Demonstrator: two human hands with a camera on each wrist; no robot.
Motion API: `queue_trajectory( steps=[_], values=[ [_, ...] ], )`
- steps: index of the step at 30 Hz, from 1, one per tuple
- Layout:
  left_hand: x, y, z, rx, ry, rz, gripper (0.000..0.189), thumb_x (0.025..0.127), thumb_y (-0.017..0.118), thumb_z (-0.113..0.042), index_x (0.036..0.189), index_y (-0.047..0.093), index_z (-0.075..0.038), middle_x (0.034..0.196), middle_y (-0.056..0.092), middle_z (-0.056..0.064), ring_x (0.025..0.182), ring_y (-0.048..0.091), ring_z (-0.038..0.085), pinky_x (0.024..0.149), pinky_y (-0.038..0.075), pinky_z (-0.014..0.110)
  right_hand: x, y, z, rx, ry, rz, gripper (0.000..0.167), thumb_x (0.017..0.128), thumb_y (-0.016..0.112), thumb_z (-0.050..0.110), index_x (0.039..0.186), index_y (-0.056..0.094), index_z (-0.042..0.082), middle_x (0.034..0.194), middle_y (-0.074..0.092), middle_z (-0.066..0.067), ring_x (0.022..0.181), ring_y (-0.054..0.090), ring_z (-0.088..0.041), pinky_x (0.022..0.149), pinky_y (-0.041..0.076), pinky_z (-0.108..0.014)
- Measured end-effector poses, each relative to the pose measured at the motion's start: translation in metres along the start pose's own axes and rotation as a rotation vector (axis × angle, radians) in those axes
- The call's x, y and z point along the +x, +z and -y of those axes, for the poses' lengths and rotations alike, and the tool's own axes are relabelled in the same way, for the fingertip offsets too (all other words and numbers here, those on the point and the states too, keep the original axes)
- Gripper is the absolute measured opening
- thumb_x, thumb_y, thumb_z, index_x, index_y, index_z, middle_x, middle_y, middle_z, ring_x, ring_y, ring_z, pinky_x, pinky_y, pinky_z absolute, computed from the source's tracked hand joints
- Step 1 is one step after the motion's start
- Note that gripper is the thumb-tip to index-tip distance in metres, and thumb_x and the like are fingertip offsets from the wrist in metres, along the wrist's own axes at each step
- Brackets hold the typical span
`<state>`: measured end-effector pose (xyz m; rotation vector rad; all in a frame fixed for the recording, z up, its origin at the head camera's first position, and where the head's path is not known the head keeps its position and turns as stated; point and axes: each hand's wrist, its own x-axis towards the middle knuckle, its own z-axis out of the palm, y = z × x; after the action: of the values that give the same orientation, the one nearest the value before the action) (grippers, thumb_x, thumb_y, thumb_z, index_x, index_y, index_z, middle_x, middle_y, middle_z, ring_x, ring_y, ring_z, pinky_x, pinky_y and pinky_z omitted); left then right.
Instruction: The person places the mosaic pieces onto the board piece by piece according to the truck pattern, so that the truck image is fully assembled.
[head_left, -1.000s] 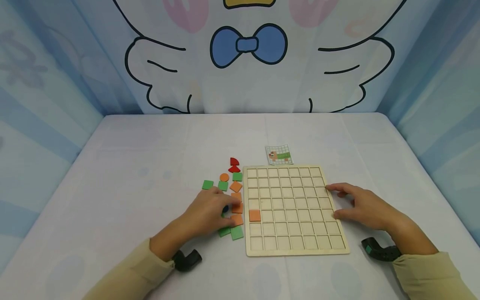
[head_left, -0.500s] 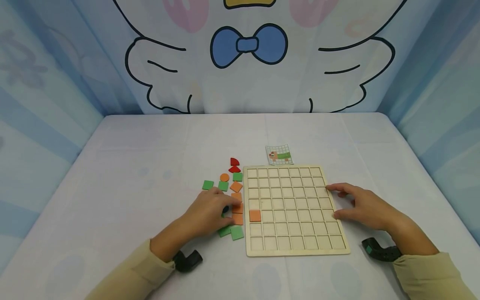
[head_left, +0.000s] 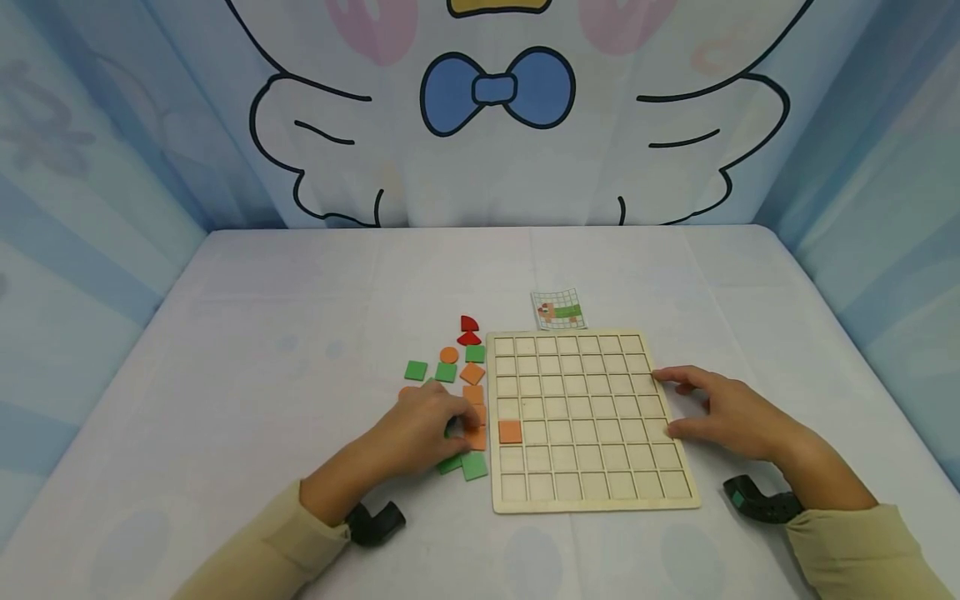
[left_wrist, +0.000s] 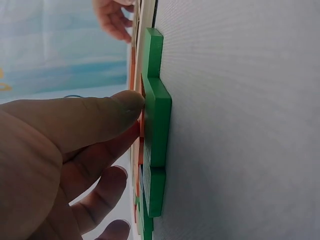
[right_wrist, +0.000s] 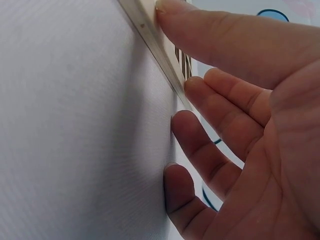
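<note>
My left hand [head_left: 420, 425] reaches down into loose tiles beside the wooden grid board [head_left: 592, 507]. Its thumb and index fingertip pinch at an orange square tile [head_left: 479, 440] lying by the board's left edge, and cover part of it. In the left wrist view, the thumb [left_wrist: 100, 117] comes down right beside green tiles [left_wrist: 157, 125], with orange showing behind. One orange square [head_left: 510, 431] sits in a cell of the board's left column. My right hand [head_left: 738, 417] rests at the board's right edge, thumb and index fingertips touching it, fingers loosely bent [right_wrist: 220, 110].
More tiles lie left of the board: green squares [head_left: 416, 370], an orange circle [head_left: 448, 355], an orange square turned cornerwise [head_left: 472, 374] and red wedge shapes [head_left: 468, 323]. A small pattern card [head_left: 558, 310] lies behind the board. A printed curtain [head_left: 495, 183] hangs behind the table.
My left index finger has drawn down toward the thumb, uncovering more tiles behind the hand. The orange square by the thumb has turned straight along the board. The right hand stays put.
</note>
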<state>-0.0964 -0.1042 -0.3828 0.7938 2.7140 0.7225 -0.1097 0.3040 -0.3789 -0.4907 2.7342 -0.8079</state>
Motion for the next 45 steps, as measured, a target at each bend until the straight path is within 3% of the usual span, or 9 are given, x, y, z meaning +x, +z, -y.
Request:
queue_trajectory(
  steps=[20,45],
  values=[
    [0.0006,-0.0009,-0.0009,0.069,-0.003,-0.002,0.014,0.084,0.082,-0.018,0.094,0.073,-0.021,0.087,0.064,-0.014,0.094,0.052,0.017,0.087,0.041,0.041,0.0001,0.0007,0.0005,0.001,0.01,-0.003,0.07,0.084,0.082,0.029,0.142,0.051,0.007,0.129,0.057,-0.018,0.114,0.053,-0.035,0.093,0.043,-0.055],
    [0.0027,-0.0019,-0.0025,0.111,0.023,-0.017,0.014,0.084,0.082,-0.022,0.094,0.072,-0.021,0.084,0.064,-0.015,0.089,0.051,0.013,0.085,0.039,0.04,-0.0004,0.0006,-0.0001,-0.005,-0.007,-0.01,0.07,0.083,0.083,0.029,0.141,0.052,0.007,0.132,0.057,-0.018,0.115,0.054,-0.036,0.092,0.043,-0.055]
  ],
)
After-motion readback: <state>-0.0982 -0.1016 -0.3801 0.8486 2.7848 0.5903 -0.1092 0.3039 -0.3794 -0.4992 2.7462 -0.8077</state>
